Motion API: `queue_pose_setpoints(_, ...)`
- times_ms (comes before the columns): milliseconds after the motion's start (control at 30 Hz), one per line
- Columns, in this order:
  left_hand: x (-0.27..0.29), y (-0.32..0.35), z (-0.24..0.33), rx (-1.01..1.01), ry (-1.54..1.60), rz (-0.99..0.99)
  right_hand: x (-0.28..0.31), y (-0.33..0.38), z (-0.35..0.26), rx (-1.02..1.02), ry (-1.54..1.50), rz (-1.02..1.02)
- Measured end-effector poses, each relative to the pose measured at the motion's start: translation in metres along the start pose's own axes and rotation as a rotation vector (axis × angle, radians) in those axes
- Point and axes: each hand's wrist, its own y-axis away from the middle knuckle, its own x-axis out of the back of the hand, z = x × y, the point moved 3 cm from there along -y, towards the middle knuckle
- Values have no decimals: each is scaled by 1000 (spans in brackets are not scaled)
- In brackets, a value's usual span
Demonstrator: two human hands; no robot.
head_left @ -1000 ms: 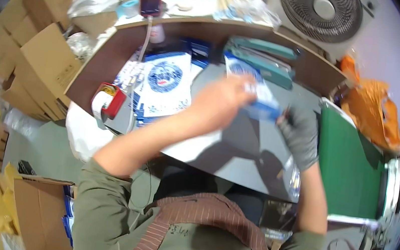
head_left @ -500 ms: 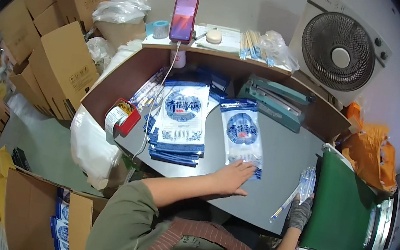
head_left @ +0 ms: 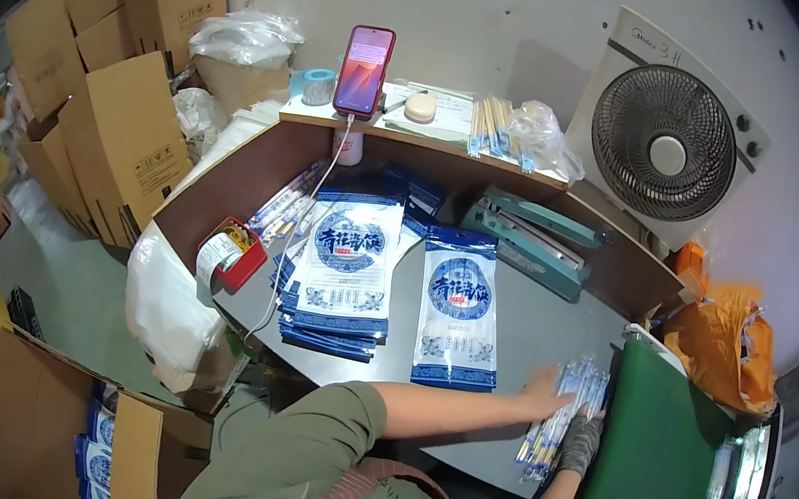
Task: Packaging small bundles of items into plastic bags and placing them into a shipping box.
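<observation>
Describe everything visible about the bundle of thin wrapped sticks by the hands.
The bundle of thin wrapped sticks looks like many slim packets in shiny clear plastic, with blue markings and pale contents; too many overlap to count. It lies loosely lengthwise, slightly slanted, lower ends fanned out toward the person, at the right end of the gray table, beside the green belt. The bare left hand meets its left side, the gloved right hand its right.
</observation>
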Motion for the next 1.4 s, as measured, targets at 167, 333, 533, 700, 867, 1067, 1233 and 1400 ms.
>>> queue_pose_setpoints(167, -1, 0, 6, 4, 76, 109, 16, 11, -1, -159, 29, -66)
queue_pose_setpoints(333, 6, -3, 11, -45, 292, 75, 0, 13, -24, 64, 140, 2)
queue_pose_setpoints(533, 27, 9, 10, 18, 393, 105, -8, -10, 20, -100, -125, -21)
queue_pose_setpoints(700, 29, 14, 10, 34, 379, 137, -9, 7, -35, 96, 83, -91)
queue_pose_setpoints(867, 72, 19, 1, 113, 315, 126, 17, 3, -14, -230, -126, -203)
queue_pose_setpoints(1067, 78, 4, -32, 102, 302, 228, 11, -4, -18, -151, -34, -144)
queue_pose_setpoints(1233, 33, 2, -8, 191, 552, 8, -42, 20, -43, 148, -357, 60)
queue_pose_setpoints(1400, 13, 8, 6, 263, 454, 134, -23, 42, -100, -125, -1355, -402)
